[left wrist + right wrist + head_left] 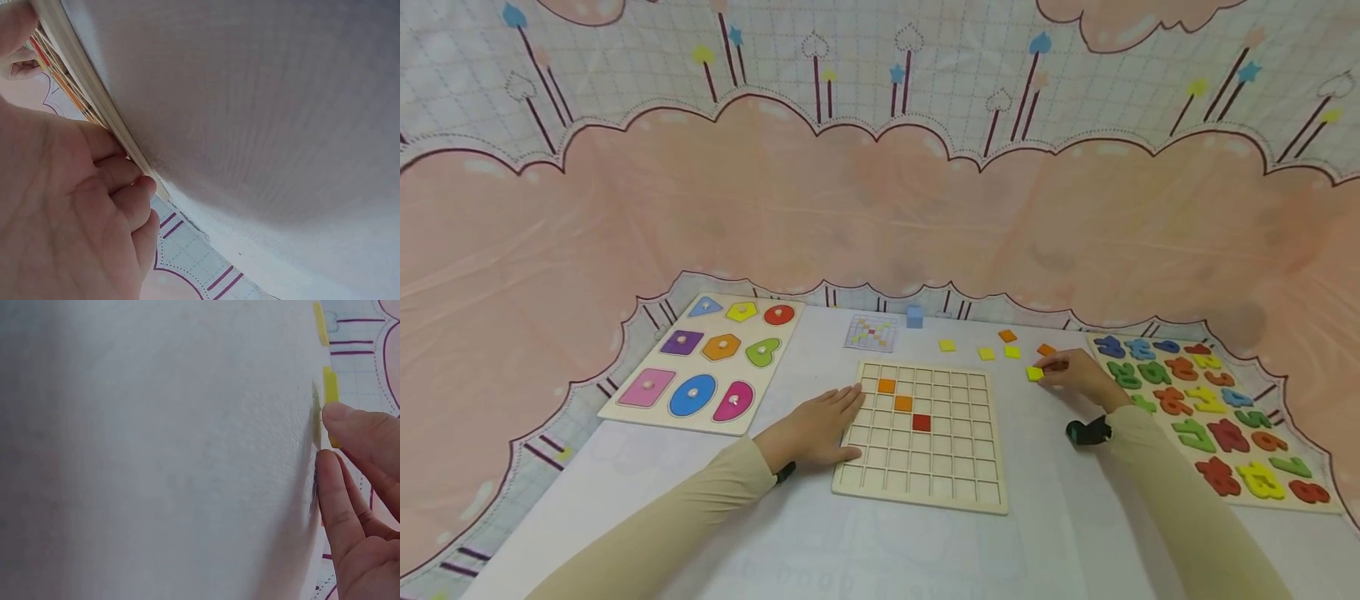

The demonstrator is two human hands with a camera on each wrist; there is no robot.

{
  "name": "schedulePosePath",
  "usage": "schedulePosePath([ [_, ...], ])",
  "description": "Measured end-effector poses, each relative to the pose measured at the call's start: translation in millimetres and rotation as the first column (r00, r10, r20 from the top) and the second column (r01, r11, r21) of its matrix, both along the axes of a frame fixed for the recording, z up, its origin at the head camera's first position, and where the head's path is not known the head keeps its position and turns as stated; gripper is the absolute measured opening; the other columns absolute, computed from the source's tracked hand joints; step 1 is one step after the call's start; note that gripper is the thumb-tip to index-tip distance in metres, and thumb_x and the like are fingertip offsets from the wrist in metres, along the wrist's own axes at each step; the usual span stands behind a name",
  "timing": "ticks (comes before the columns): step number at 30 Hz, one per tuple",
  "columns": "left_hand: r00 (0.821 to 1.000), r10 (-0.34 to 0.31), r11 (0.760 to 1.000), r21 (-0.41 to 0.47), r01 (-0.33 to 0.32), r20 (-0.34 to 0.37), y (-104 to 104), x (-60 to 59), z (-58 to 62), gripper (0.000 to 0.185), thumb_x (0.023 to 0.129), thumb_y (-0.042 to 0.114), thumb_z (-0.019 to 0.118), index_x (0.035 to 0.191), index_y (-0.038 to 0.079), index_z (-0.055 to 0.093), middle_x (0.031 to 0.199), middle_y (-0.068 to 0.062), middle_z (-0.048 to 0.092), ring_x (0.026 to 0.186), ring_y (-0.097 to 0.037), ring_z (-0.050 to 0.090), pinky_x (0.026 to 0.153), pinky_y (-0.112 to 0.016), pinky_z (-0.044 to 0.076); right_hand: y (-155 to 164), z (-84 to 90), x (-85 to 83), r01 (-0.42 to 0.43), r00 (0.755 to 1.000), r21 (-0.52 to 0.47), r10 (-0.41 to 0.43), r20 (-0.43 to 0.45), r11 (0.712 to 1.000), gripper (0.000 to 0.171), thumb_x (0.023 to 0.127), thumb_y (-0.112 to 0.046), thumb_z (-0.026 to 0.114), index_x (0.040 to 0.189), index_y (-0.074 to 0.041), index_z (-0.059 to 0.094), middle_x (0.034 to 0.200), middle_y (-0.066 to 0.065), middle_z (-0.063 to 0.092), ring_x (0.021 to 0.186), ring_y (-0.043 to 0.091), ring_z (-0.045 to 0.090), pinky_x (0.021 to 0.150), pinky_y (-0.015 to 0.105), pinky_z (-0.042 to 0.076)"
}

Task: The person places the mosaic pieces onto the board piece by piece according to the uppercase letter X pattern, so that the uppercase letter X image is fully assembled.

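**Right hand on a yellow tile, left hand steadying the grid board**

The yellow tile (1034,373) lies on the bench (1060,500) just right of the grid board's far right corner. The right hand (1078,375) has its fingertips on the tile; from the right wrist view the fingers (356,425) press against its edge, though whether they actually pinch it I cannot tell.

The wooden grid board (925,475) sits in the middle of the bench. Three tiles fill a diagonal in it: an orange tile (887,386), a second orange one (903,403) and a red tile (921,422). The left hand (816,427) lies flat beside the board's left edge, fingers straight and touching the frame, holding nothing.

Beyond the held tile, loose yellow and orange tiles (987,353) are scattered on the bench. Further back lie a pattern card (871,332) and a blue cube (914,317).

To the left is a shape puzzle board (707,362) with knobbed pieces; to the right, a letter puzzle board (1210,408) with coloured pieces.
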State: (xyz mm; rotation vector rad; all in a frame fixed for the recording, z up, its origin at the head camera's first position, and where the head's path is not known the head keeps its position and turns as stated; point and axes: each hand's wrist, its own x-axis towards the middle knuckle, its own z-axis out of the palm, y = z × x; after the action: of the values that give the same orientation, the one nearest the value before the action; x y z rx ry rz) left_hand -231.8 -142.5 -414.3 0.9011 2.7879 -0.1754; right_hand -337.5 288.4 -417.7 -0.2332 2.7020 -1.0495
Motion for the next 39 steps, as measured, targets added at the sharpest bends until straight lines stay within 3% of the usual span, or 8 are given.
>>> schedulePosePath([
  [11, 1.0, -0.006, 1.0, -0.001, 0.006, -0.006, 0, 0.6, 0.5, 0.085, 0.09, 0.058, 0.047, 0.148, -0.001, 0.024, 0.156, -0.015, 0.022, 0.145, -0.027, 0.023, 0.118, -0.038, 0.023, 2, 3.2, 4.7, 0.012, 1.0, 0.018, -0.013, 0.014, 1.0, 0.043, 0.084, -0.021, 0.07, 0.12, 0.001, 0.061, 0.115, 0.02, 0.062, 0.1, 0.025, 0.058, 0.078, 0.026, 0.052],
  [23, 1.0, -0.011, 1.0, -0.004, 0.011, -0.018, -1, 0.3, -1.4, 0.085, 0.09, 0.058, 0.046, 0.148, 0.0, 0.023, 0.156, -0.015, 0.022, 0.145, -0.026, 0.023, 0.118, -0.038, 0.023, -2, 4.8, 11.5, 0.01, 0.999, 0.001, -0.01, -0.037, 1.0, 0.043, 0.084, -0.021, 0.071, 0.12, 0.0, 0.062, 0.11, 0.017, 0.065, 0.092, 0.018, 0.059, 0.074, 0.021, 0.051],
  [31, 1.0, -0.015, 1.0, -0.01, 0.015, -0.011, -1, -1.6, -0.4, 0.085, 0.09, 0.058, 0.046, 0.148, 0.001, 0.023, 0.156, -0.014, 0.022, 0.145, -0.026, 0.023, 0.119, -0.039, 0.022, -18, 12.6, 16.0, -0.077, 0.991, -0.094, 0.066, -0.115, 0.993, 0.039, 0.085, -0.017, 0.07, 0.117, 0.004, 0.063, 0.109, 0.02, 0.065, 0.083, 0.001, 0.058, 0.072, 0.013, 0.048],
  [39, 1.0, 0.011, 1.0, -0.023, -0.011, 0.002, -1, -3.8, 2.1, 0.088, 0.088, 0.063, 0.047, 0.148, 0.003, 0.024, 0.156, -0.011, 0.023, 0.145, -0.025, 0.022, 0.119, -0.039, 0.021, -40, 19.8, 17.7, -0.104, 0.991, -0.133, 0.093, -0.092, 0.986, 0.04, 0.085, -0.019, 0.07, 0.117, 0.004, 0.062, 0.111, 0.021, 0.066, 0.085, 0.002, 0.059, 0.073, 0.013, 0.05],
])
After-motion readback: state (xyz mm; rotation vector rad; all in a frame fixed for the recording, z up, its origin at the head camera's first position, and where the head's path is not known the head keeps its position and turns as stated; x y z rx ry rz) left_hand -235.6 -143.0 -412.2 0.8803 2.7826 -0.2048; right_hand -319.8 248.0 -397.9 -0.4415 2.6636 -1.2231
